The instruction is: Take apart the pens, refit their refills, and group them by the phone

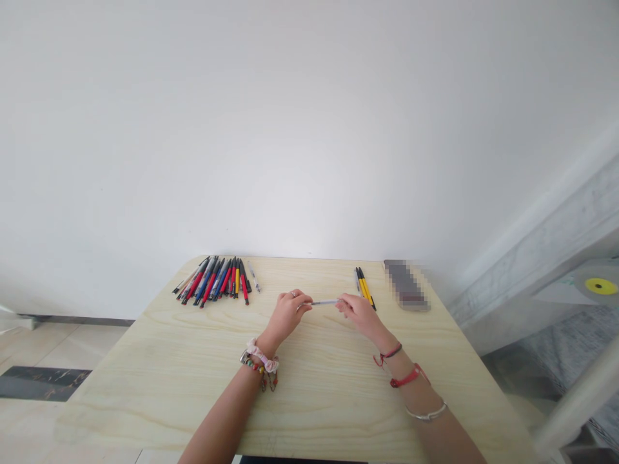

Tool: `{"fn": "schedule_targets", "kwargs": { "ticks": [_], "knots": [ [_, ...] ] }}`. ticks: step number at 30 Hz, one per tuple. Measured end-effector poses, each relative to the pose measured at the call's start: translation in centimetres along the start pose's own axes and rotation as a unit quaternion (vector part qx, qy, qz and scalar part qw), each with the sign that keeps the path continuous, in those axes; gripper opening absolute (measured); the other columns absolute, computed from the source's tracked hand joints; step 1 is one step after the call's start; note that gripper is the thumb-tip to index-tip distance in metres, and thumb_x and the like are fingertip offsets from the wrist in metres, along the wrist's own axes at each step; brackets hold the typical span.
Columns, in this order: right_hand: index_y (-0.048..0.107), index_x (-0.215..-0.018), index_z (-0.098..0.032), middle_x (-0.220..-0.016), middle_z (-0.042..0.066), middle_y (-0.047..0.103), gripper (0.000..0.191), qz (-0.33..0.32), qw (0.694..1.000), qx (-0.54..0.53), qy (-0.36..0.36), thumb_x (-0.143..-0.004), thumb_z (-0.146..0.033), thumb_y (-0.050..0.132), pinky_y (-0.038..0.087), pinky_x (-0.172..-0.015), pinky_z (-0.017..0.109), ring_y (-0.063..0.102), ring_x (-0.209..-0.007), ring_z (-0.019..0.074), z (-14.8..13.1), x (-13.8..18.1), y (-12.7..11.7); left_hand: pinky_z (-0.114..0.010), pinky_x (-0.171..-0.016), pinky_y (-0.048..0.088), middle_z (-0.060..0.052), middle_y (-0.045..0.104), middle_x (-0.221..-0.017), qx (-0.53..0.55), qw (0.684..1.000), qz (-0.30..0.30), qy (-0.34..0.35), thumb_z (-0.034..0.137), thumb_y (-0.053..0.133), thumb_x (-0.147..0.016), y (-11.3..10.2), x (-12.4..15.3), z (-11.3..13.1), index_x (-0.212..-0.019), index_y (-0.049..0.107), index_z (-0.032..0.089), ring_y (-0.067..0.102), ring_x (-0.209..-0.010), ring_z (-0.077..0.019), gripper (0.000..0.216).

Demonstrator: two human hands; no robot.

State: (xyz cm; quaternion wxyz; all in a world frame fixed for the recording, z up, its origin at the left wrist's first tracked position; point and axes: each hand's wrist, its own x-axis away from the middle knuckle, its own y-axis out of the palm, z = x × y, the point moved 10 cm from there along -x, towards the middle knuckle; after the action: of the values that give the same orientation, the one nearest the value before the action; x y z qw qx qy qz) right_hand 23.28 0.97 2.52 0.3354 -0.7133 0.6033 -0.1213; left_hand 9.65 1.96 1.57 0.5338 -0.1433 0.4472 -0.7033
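A slim, clear pen (325, 302) lies level between my hands, a little above or on the table's middle; I cannot tell which. My left hand (289, 312) pinches its left end, fingers closed. At the other end, my right hand (356, 310) has its fingertips closed on the pen, with the tip hidden. Just beyond my right hand are yellow and black pens (365, 287), with a clear one beside them. Farther off to the left lies a pile of pens (213, 278) in red, blue, yellow and black. A single clear pen (254, 277) rests at the pile's right side.
The light wooden table (309, 399) stands against a white wall (309, 129). A dark oblong object (407, 285), blurred out, lies near the back right corner. Past the table's right edge is a grey disc with a yellow centre (601, 286).
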Motion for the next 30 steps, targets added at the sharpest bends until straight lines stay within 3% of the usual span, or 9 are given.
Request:
{"fn": "schedule_targets", "kwargs": {
  "ticks": [3,5,12,16,20,23,25,28,30],
  "knots": [
    [0.056,-0.085,-0.022,-0.065,-0.001,0.059,0.016,0.015,0.999,-0.037,-0.037,-0.07,-0.027,0.053,0.039,-0.052,0.024,0.05,-0.05,0.0112,-0.7,0.0,-0.6,-0.03,-0.076,0.034,-0.002,0.06,-0.082,-0.001,1.0,-0.003,0.006,0.023,0.05,-0.076,0.2,0.0,0.0,-0.083,0.06,0.022,0.055,-0.079,-0.0145,0.013],
    [0.057,-0.076,-0.022,-0.059,-0.002,0.057,0.009,0.013,0.999,-0.01,-0.05,-0.072,-0.027,0.051,0.037,-0.05,0.023,0.048,-0.048,0.0112,-1.0,0.1,-0.6,-0.029,-0.076,0.034,-0.002,0.06,-0.081,-0.004,1.0,-0.008,0.009,0.023,0.049,-0.077,0.5,0.0,0.1,-0.083,0.061,0.022,0.055,-0.078,-0.0144,0.014],
    [0.048,-0.052,-0.019,-0.044,-0.002,0.047,0.03,0.013,0.994,0.11,-0.02,-0.078,-0.032,0.039,0.027,-0.046,0.022,0.042,-0.044,0.0108,-0.7,0.2,0.5,-0.031,-0.077,0.032,-0.003,0.06,-0.082,-0.041,0.999,-0.014,0.01,0.023,0.046,-0.078,0.6,0.1,-0.1,-0.083,0.062,0.022,0.054,-0.077,-0.0147,0.016],
    [0.04,-0.045,-0.019,-0.039,-0.003,0.04,0.035,0.034,0.997,0.072,0.015,-0.077,-0.033,0.038,0.025,-0.044,0.023,0.037,-0.041,0.0102,-0.2,0.3,0.7,-0.032,-0.077,0.031,-0.003,0.06,-0.083,-0.064,0.998,-0.016,0.013,0.022,0.045,-0.079,0.3,0.2,-0.1,-0.083,0.062,0.022,0.053,-0.079,-0.0149,0.017],
    [0.041,-0.046,-0.019,-0.032,-0.006,0.033,0.035,0.032,0.996,-0.032,0.083,-0.076,-0.037,0.04,0.025,-0.039,0.022,0.033,-0.034,0.009,1.8,0.2,1.3,-0.035,-0.079,0.031,-0.002,0.061,-0.083,-0.063,0.998,0.004,0.002,0.021,0.046,-0.078,0.0,0.2,0.1,-0.08,0.062,0.022,0.053,-0.077,-0.0153,0.016],
    [0.049,-0.058,-0.019,-0.034,-0.007,0.034,0.031,0.027,0.985,-0.133,0.107,-0.076,-0.042,0.04,0.028,-0.038,0.021,0.035,-0.032,0.009,2.9,0.2,1.8,-0.033,-0.078,0.034,-0.003,0.06,-0.08,0.027,0.997,0.049,-0.043,0.022,0.049,-0.075,-0.7,0.2,-0.4,-0.076,0.061,0.02,0.054,-0.076,-0.0152,0.012],
    [0.053,-0.071,-0.019,-0.04,-0.007,0.039,0.025,0.059,0.984,-0.153,0.076,-0.074,-0.043,0.046,0.032,-0.04,0.021,0.039,-0.035,0.0095,2.4,0.2,1.1,-0.03,-0.073,0.038,-0.003,0.06,-0.077,0.15,0.983,0.059,-0.093,0.024,0.052,-0.072,-0.4,0.2,-1.4,-0.076,0.059,0.017,0.054,-0.073,-0.0146,0.011],
    [0.054,-0.096,-0.021,-0.054,-0.005,0.048,0.032,0.095,0.992,-0.077,-0.033,-0.068,-0.037,0.057,0.039,-0.049,0.023,0.045,-0.046,0.0105,-0.5,0.6,0.0,-0.026,-0.067,0.04,-0.004,0.061,-0.078,0.371,0.913,0.019,-0.169,0.031,0.05,-0.072,1.4,0.5,-2.5,-0.08,0.055,0.015,0.055,-0.072,-0.0132,0.018],
    [0.054,-0.102,-0.023,-0.06,-0.002,0.052,0.035,0.052,0.99,-0.003,-0.128,-0.07,-0.034,0.058,0.041,-0.052,0.023,0.048,-0.051,0.011,-3.0,1.1,1.0,-0.024,-0.066,0.039,-0.004,0.062,-0.082,0.477,0.853,-0.009,-0.212,0.033,0.049,-0.073,2.7,0.9,-3.0,-0.086,0.053,0.016,0.056,-0.074,-0.0117,0.021]
  ]
}}
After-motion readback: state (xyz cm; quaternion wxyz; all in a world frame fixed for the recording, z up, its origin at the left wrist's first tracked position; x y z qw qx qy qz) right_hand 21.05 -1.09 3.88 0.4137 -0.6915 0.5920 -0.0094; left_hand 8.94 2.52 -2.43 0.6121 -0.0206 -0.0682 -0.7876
